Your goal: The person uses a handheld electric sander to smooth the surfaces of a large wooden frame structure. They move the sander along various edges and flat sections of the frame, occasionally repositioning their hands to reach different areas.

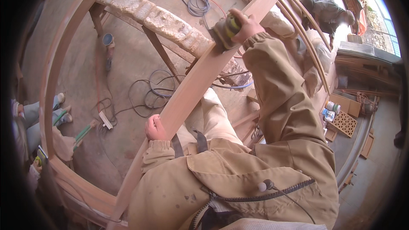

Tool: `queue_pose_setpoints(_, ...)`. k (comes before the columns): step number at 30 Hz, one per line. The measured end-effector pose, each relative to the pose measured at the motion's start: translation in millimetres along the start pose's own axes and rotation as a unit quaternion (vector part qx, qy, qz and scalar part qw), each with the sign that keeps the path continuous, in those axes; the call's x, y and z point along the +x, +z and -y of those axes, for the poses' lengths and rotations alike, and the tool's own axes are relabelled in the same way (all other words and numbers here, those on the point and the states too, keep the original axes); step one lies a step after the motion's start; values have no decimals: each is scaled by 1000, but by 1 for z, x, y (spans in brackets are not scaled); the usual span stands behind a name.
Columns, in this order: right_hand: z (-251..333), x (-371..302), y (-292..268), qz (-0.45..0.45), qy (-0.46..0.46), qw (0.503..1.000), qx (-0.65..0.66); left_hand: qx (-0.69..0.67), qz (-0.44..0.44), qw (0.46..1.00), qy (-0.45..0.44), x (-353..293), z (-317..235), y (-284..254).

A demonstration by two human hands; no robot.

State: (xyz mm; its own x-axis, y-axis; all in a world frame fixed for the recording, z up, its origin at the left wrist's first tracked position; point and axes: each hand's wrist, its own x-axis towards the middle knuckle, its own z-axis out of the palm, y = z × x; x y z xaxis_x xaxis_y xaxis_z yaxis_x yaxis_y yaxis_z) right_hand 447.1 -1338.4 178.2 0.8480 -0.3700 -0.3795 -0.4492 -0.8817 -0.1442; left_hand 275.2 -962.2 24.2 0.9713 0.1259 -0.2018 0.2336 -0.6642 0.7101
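Note:
A long flat wooden board point(191, 86), part of a large wooden frame point(64, 55), runs slantwise in front of me from lower left to upper right. Toward its far end, my right hand point(247, 26) is closed around a green and black power sander point(225, 32), whose base rests on the board's face. Lower down, my left hand point(156, 128) grips the near edge of the same board, fingers curled over it. Under the frame lies a rough, pale-crusted trestle beam point(157, 23) on wooden legs.
Coiled cables point(198, 3) and more loose cords point(149, 91) lie on the floor. A power strip point(105, 120) and a tool with a round blue end point(108, 39) are at left. Co-workers stand at far left and bend at upper right. A wooden lattice panel point(343, 123) leans at right.

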Motion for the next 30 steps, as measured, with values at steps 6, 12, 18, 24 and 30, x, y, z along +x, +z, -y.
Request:
queue_pose_setpoints(6, 62, -51, 29, 184, -275, 943, -27, 29, -87, 978, -189, 29, -34, 70)
queue_pose_setpoints(12, -3, 52, -23, 133, -222, 964, -61, 133, -88, 961, -224, 28, -43, 64)
queue_pose_setpoints(18, -124, 225, -99, 86, -67, 978, -179, 186, -85, 954, -220, 28, -55, 67)
queue_pose_setpoints(24, -161, 263, -143, 97, -105, 983, -114, 170, -66, 963, -197, 28, -57, 70)
queue_pose_setpoints(30, -38, 157, -68, 178, -186, 953, -158, 211, -76, 955, -193, 18, -24, 57)
